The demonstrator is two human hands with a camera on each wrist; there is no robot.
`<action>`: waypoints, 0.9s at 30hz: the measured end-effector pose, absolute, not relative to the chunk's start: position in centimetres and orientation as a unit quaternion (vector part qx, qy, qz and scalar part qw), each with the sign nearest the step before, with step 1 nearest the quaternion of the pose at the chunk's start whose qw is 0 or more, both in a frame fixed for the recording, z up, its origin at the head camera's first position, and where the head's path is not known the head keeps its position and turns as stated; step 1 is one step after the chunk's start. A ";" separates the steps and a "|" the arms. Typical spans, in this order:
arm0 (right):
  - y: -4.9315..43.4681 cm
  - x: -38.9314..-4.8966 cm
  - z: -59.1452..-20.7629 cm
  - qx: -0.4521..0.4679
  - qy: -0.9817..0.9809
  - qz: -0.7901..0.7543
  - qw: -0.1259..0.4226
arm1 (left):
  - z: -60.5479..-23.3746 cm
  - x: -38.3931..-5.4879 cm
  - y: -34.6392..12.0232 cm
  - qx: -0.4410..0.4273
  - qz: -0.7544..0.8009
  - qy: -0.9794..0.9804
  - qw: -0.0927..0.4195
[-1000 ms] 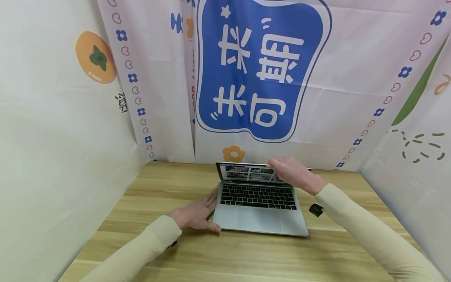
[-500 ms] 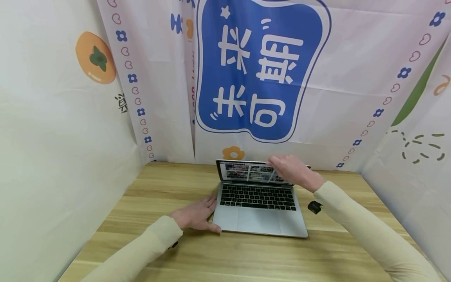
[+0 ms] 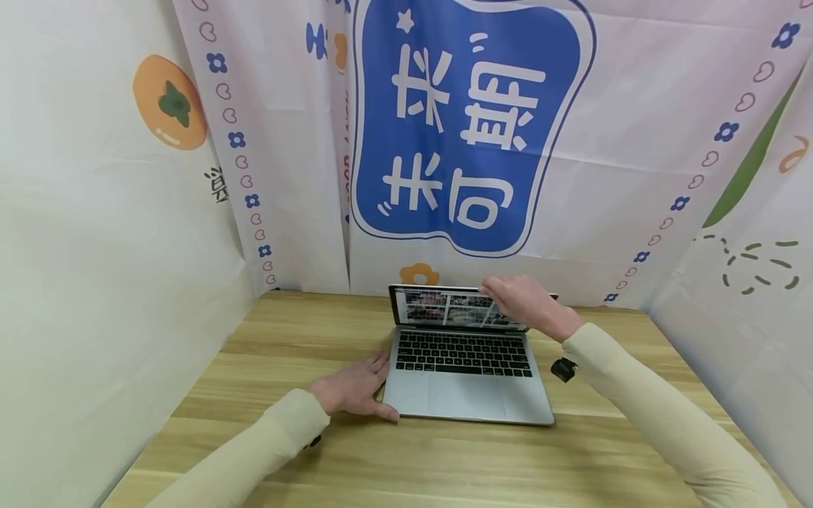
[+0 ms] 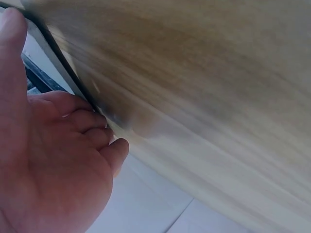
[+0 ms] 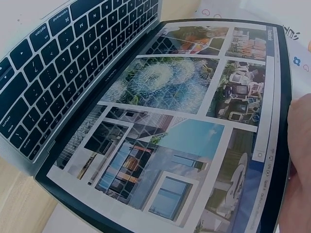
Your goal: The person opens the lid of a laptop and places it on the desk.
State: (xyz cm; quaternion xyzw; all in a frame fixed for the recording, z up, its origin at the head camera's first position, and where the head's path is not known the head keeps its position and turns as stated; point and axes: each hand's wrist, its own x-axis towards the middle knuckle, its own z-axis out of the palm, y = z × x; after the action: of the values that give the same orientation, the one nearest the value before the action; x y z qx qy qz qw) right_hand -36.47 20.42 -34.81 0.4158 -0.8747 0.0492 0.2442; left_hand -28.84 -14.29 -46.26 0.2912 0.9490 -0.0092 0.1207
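A silver laptop (image 3: 466, 396) sits on the wooden table with its lid raised and its screen (image 5: 165, 116) lit with a grid of photos. My right hand (image 3: 524, 305) grips the top edge of the lid, right of its middle; in the right wrist view only part of that hand (image 5: 299, 160) shows at the right border. At the laptop's front left corner lies my left hand (image 3: 353, 386), fingers along the left side and thumb by the front edge. The left wrist view shows this hand's palm (image 4: 63, 150) and its fingers against the laptop's side.
The wooden table (image 3: 298, 466) runs back to a white printed cloth (image 3: 298, 176) with a blue panel, close behind the lid. White cloth walls stand at the left and right. A small black device (image 3: 564, 369) hangs at the right wrist.
The lid has tilted slightly further back, so more of the screen shows. My right hand has risen a little with it. My left hand stays by the corner.
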 end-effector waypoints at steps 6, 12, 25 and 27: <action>20.1 -36.3 -34.5 0.412 -0.879 0.052 0.234 | -46.0 -29.0 -14.6 0.291 -0.002 0.948 0.130; 20.0 -36.3 -34.1 0.408 -0.887 0.063 0.208 | -46.0 -29.0 -14.9 0.300 -0.007 0.946 0.125; 20.2 -37.0 -33.6 0.394 -0.892 0.083 0.207 | -45.7 -29.0 -14.5 0.296 -0.019 0.946 0.126; 20.2 -37.2 -33.6 0.384 -0.898 0.089 0.195 | -45.7 -28.9 -14.5 0.299 -0.017 0.946 0.127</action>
State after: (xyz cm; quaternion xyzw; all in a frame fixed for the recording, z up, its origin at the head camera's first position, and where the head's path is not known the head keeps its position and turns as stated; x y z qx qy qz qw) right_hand -37.17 20.18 -33.60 0.3841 -0.8981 0.0885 0.1953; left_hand -28.88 -14.54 -45.72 0.2987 0.9458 -0.0165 0.1268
